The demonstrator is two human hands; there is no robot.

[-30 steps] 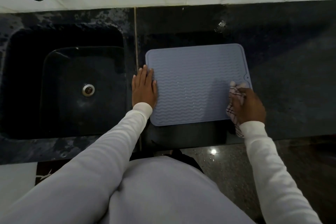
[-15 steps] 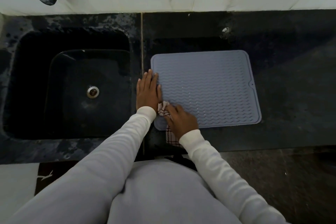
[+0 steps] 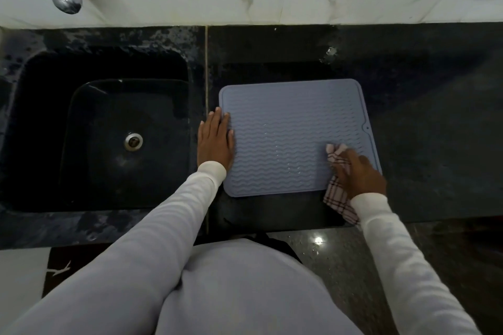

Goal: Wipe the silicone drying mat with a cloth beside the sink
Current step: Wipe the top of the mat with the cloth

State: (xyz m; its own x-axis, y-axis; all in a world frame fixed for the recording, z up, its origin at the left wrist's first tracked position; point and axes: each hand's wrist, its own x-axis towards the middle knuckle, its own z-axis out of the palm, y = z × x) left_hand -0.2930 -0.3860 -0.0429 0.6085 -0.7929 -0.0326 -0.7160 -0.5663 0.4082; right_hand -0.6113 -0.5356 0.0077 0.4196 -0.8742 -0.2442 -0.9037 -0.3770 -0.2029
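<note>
**Cloth at the mat's near right corner**

I see the silicone drying mat (image 3: 285, 136) lying flat on the dark bench (image 3: 435, 117), just right of the sink (image 3: 109, 130). My left hand (image 3: 215, 141) lies flat with straight fingers on the mat's left edge, partly on the bench. My right hand (image 3: 359, 171) grips the checked cloth (image 3: 339, 198) and presses it on the mat's near right corner; the cloth trails toward the bench's near edge.
</note>
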